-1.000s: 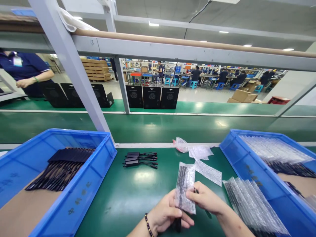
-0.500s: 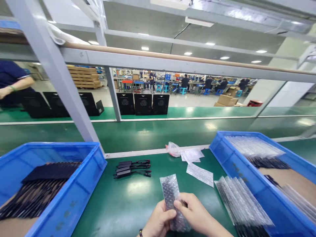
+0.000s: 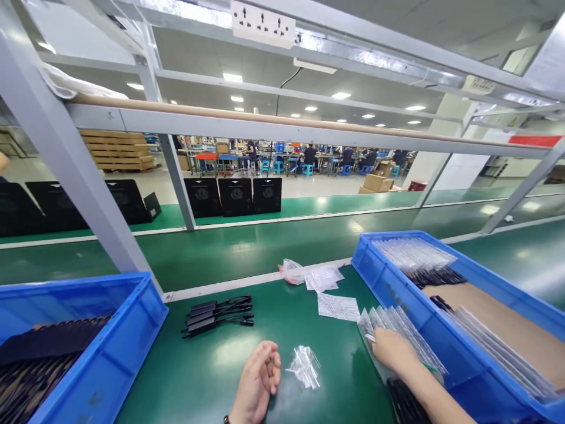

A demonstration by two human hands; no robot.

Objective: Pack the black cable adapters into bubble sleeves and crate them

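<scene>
My left hand [image 3: 258,377] rests on the green table with its fingers curled in loosely and nothing in them. Just right of it lies a small crumpled clear plastic scrap [image 3: 304,366]. My right hand [image 3: 392,352] lies palm down on a fanned stack of bubble-wrapped pieces [image 3: 408,333] beside the right blue bin [image 3: 388,288]. Its fingers bend over the top piece at the stack's left edge; the thumb is hidden. A few black adapters with cables [image 3: 218,310] lie further back on the table.
A left blue bin [image 3: 110,353] holds black flat parts. The right bin holds more wrapped pieces on cardboard. Loose bubble bags [image 3: 338,306] and a clear bag [image 3: 292,271] lie near the white table edge. A grey frame post [image 3: 75,176] slants up at left. Black boxes [image 3: 233,196] stand beyond the conveyor.
Both hands held a bubble-wrapped piece in front of me. Now the right hand has moved right onto the stack and the left hand rests empty on the table. The view tilted up and right.
</scene>
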